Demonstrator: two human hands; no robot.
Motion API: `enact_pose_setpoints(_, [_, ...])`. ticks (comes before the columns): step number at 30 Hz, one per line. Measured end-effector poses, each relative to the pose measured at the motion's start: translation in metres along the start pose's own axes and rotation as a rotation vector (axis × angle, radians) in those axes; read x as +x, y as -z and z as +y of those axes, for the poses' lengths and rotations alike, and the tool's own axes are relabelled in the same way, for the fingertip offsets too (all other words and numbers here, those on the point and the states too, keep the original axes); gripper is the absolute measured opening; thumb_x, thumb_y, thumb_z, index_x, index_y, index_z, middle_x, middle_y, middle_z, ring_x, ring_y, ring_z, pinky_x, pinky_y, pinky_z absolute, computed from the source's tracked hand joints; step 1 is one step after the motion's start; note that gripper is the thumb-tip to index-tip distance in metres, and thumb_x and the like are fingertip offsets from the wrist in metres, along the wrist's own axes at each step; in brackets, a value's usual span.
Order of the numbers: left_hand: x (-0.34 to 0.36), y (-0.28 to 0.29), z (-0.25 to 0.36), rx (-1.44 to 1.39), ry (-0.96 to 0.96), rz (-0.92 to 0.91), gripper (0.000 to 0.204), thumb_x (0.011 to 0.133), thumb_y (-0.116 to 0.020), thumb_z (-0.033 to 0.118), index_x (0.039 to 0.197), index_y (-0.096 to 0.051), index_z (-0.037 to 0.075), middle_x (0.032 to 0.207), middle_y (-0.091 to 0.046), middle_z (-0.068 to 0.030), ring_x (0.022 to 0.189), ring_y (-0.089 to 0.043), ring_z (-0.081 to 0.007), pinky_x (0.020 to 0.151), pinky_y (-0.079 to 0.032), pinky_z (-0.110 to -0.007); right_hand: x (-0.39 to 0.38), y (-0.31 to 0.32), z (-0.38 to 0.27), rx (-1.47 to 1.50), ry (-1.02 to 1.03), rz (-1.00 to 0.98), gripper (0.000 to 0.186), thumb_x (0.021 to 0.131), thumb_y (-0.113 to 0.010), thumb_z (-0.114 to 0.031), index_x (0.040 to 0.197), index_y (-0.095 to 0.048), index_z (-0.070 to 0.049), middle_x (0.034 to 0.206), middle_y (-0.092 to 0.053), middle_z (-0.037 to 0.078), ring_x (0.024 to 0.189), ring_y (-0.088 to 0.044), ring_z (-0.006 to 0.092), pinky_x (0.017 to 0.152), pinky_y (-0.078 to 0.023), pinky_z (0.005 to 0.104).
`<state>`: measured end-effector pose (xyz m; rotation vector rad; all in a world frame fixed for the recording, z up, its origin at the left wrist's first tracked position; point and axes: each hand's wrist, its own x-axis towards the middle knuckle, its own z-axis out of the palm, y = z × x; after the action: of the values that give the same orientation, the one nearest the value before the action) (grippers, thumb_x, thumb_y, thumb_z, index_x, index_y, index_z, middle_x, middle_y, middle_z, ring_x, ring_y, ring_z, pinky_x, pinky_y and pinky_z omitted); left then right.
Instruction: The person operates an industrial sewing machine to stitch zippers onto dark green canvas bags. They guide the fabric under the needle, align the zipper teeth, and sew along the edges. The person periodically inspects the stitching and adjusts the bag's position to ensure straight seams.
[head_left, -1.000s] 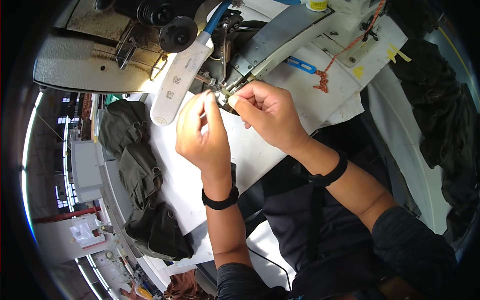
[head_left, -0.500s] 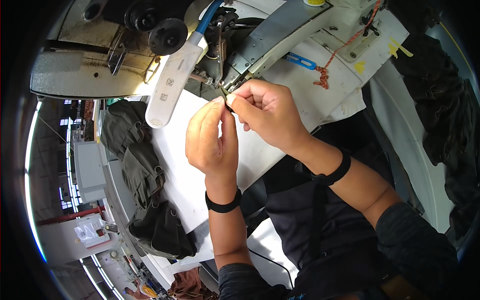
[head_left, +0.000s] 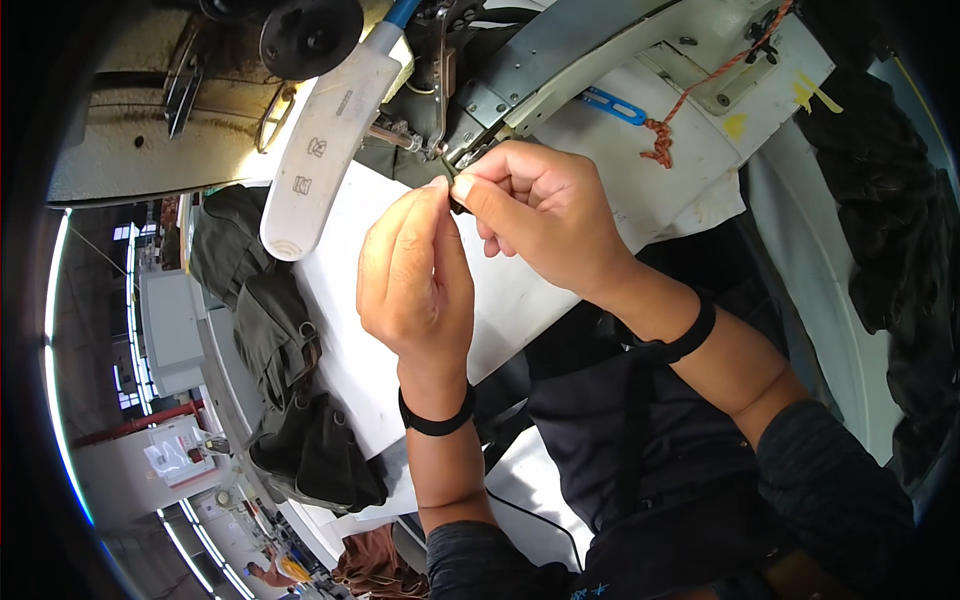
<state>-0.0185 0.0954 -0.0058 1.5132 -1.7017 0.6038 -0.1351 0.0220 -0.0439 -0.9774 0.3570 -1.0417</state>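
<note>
My left hand (head_left: pixel 415 275) and my right hand (head_left: pixel 545 215) meet fingertip to fingertip in front of a sewing machine (head_left: pixel 490 100). Between them is a narrow dark olive fabric strip (head_left: pixel 449 167), pinched by thumb and finger on both sides. Its upper end reaches toward the machine's metal foot area, and my fingers cover most of the rest. Whether it touches the foot I cannot tell. Just beyond the fingertips, some grey-green cloth (head_left: pixel 395 160) lies by the machine.
A white lamp (head_left: pixel 325 150) hangs left of the hands. Dark green garments (head_left: pixel 275 330) are heaped along the left table edge. Right of the machine bed lie a blue slotted plastic piece (head_left: pixel 612 105) and an orange cord (head_left: pixel 660 142). More dark cloth (head_left: pixel 870 190) hangs at far right.
The whole view has shifted slightly, with the lamp and machine now farther up and left. Both hands keep their pinch on the strip, the left wrist a little more upright.
</note>
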Motion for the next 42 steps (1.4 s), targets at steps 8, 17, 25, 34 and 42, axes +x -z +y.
enact_pose_setpoints(8, [-0.004, -0.001, 0.0, -0.009, 0.012, 0.019, 0.025, 0.086, -0.077, -0.013, 0.108, -0.077, -0.001, 0.103, -0.078, -0.0132, 0.092, -0.076, -0.026, 0.08, -0.06, -0.034, 0.0, -0.001, 0.0, 0.062, -0.042, -0.015, 0.013, 0.102, -0.068, -0.009, 0.097, -0.071, 0.002, 0.072, -0.068, 0.004, 0.058, -0.061, 0.0064, 0.053, -0.051, 0.0231])
enact_pose_setpoints(17, [-0.006, -0.003, 0.002, -0.037, 0.027, 0.023, 0.027, 0.087, -0.074, -0.014, 0.111, -0.076, -0.002, 0.107, -0.077, -0.0148, 0.094, -0.075, -0.0273, 0.08, -0.06, -0.035, -0.001, 0.007, -0.011, 0.135, -0.154, -0.103, 0.021, 0.105, -0.061, -0.011, 0.105, -0.071, 0.007, 0.083, -0.07, 0.011, 0.06, -0.064, 0.0128, 0.058, -0.058, 0.0296])
enact_pose_setpoints(25, [-0.01, -0.003, 0.001, -0.024, -0.014, 0.022, 0.036, 0.082, -0.08, -0.008, 0.117, -0.076, 0.0, 0.109, -0.075, -0.0141, 0.094, -0.074, -0.0282, 0.079, -0.061, -0.035, -0.007, 0.01, -0.022, 0.102, -0.163, -0.113, 0.027, 0.104, -0.054, -0.009, 0.113, -0.071, 0.01, 0.086, -0.071, 0.014, 0.06, -0.064, 0.0143, 0.059, -0.061, 0.0324])
enact_pose_setpoints(34, [-0.014, -0.008, 0.001, -0.092, 0.057, 0.115, 0.03, 0.083, -0.083, -0.006, 0.111, -0.079, 0.001, 0.106, -0.075, -0.0108, 0.093, -0.074, -0.0253, 0.079, -0.06, -0.034, 0.002, 0.003, -0.035, 0.158, -0.338, -0.008, 0.025, 0.105, -0.06, -0.019, 0.098, -0.072, 0.002, 0.078, -0.069, 0.008, 0.055, -0.06, 0.0112, 0.053, -0.059, 0.0317])
enact_pose_setpoints(42, [-0.02, -0.018, 0.004, -0.189, 0.164, 0.176, 0.027, 0.085, -0.08, -0.008, 0.111, -0.075, 0.0, 0.11, -0.075, -0.0147, 0.094, -0.075, -0.0272, 0.08, -0.061, -0.035, 0.0, -0.009, -0.026, 0.074, -0.185, 0.038, 0.014, 0.099, -0.068, -0.01, 0.092, -0.07, 0.003, 0.073, -0.068, 0.005, 0.06, -0.062, 0.0083, 0.055, -0.055, 0.0246])
